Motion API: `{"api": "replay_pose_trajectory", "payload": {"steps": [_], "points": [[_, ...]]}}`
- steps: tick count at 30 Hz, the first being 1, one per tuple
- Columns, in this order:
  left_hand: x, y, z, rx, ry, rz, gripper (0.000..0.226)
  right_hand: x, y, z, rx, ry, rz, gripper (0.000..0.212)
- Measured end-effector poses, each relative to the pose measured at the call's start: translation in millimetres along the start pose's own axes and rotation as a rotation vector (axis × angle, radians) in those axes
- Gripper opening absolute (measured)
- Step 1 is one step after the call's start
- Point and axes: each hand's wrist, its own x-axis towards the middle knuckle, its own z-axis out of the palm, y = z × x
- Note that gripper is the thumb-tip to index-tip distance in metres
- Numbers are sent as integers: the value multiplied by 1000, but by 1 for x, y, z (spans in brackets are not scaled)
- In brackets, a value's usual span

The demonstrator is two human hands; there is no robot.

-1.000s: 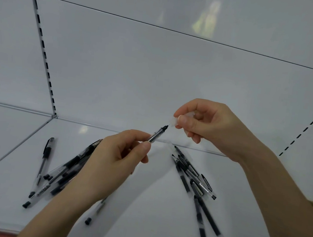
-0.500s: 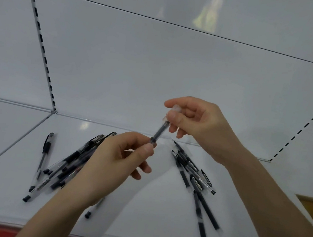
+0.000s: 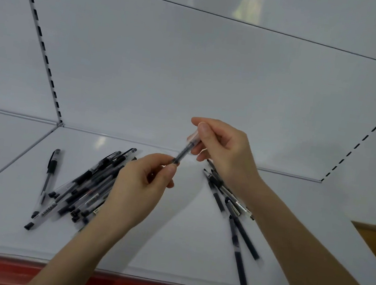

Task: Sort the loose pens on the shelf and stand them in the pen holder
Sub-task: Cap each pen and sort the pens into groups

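White shelf [image 3: 168,247] below, and both hands are up over it with one pen [image 3: 183,152] slanting between them. Left hand [image 3: 137,190] pinches the dark lower end between thumb and forefinger. Right hand [image 3: 224,152] pinches the clear upper end, possibly a cap, though it's blurred. Pile of pens [image 3: 85,188] lies by the left wrist, smaller bunch [image 3: 229,200] beneath the right wrist.

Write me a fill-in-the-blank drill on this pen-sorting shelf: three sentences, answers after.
1. The left hand and right hand hold one ___ between them.
2. The bigger pile of pens is partly hidden by the ___ hand.
3. The shelf has a ___ front strip.
Missing words: pen; left; red.
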Motion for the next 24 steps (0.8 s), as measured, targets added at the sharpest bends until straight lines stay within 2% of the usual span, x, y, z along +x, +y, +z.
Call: {"api": "replay_pose_trajectory", "payload": {"steps": [3, 5, 8, 11, 15, 17, 19, 22, 24], "points": [[6, -17, -7, 322, 26, 77, 13, 1, 17, -19, -132, -47, 134, 13], [6, -32, -16, 516, 92, 90, 12, -1, 33, -33, -437, -56, 161, 10], [2, -51, -29, 719, 133, -21, 16, -9, 52, -44, -812, -181, 255, 8], [0, -58, -37, 799, 131, -72, 15, -17, 60, -43, -930, -277, 355, 16], [0, -62, -38, 845, 116, -95, 16, -15, 63, -40, -973, -284, 411, 25], [0, -58, -36, 791, 157, -50, 17, -11, 58, -40, -888, -225, 385, 24], [-1, -46, -30, 630, 197, 4, 11, -6, 47, -38, -590, -138, 401, 17], [-5, -21, -11, 203, 61, -79, 7, -4, 25, -27, 6, -136, 463, 6], [-8, -7, 5, -56, -52, -181, 4, -6, 19, -16, 147, -186, 440, 5]]}}
